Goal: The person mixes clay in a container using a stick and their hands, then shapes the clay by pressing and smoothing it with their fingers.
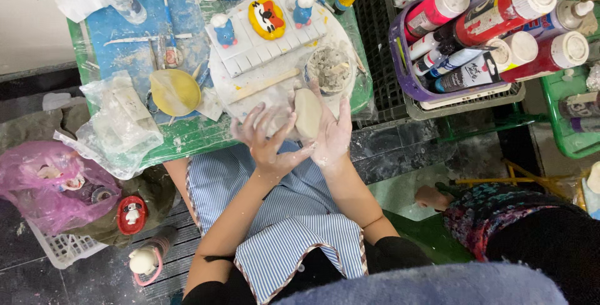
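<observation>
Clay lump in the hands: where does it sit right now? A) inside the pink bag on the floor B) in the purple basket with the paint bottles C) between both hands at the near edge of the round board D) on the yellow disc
C: the clay lump rests against the right hand, with the left hand beside it, at the near edge of the round board.

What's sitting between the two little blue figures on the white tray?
In the head view, a flat yellow and orange animal-face piece lies between the left blue figure and the right blue figure, on the white tray.
</observation>
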